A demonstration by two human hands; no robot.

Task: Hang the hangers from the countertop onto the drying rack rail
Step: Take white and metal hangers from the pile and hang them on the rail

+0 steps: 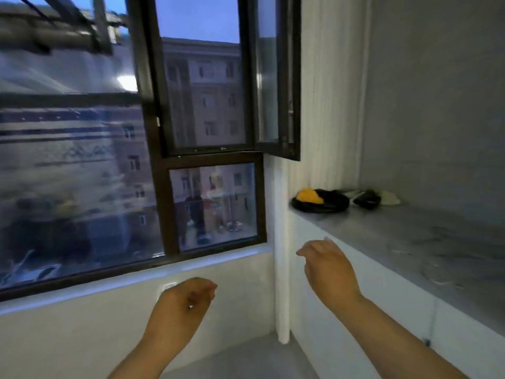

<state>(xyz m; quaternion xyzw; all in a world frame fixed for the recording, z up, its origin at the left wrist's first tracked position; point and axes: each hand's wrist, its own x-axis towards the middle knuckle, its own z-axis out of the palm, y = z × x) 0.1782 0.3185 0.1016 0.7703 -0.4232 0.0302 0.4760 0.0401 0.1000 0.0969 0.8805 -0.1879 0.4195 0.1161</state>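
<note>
Left hand [185, 299] loosely curled and empty, right hand [328, 265] relaxed, empty, near the countertop [410, 242] edge

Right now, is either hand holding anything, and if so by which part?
Nothing is held. The left hand is loosely curled and empty, and the right hand hovers relaxed beside the countertop edge, touching nothing.
</note>
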